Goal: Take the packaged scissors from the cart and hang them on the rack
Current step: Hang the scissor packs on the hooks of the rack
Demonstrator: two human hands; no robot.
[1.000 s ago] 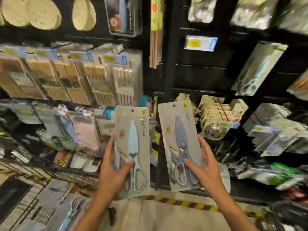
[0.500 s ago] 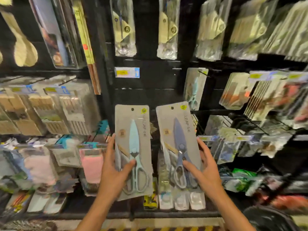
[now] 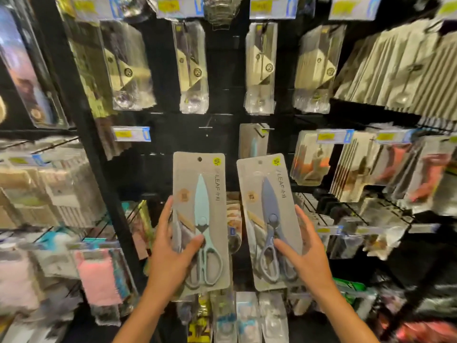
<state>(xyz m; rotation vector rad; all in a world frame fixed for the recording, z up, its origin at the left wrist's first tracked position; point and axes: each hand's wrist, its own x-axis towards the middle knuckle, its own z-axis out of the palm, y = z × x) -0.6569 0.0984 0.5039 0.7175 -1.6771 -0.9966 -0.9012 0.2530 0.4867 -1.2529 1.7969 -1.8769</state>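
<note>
We are holding two scissor packs upright below bare hook (image 3: pixel 207 126) on rack (image 3: pixel 217 100). Left hand (image 3: pixel 170 253) gripping mint pack (image 3: pixel 200 219), its hole straight below hook; right hand (image 3: pixel 309 258) gripping blue pack (image 3: pixel 268 219), right of hook. Left nearer. Since earlier frames, view is lifting; hook now showing above.

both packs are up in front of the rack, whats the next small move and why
Probably lift the right hand so the blue pack meets the hook just above it, where a matching pack already hangs. Its hang hole sits below that hook. The left hand holds the mint pack under a bare hook, likely next.
</note>
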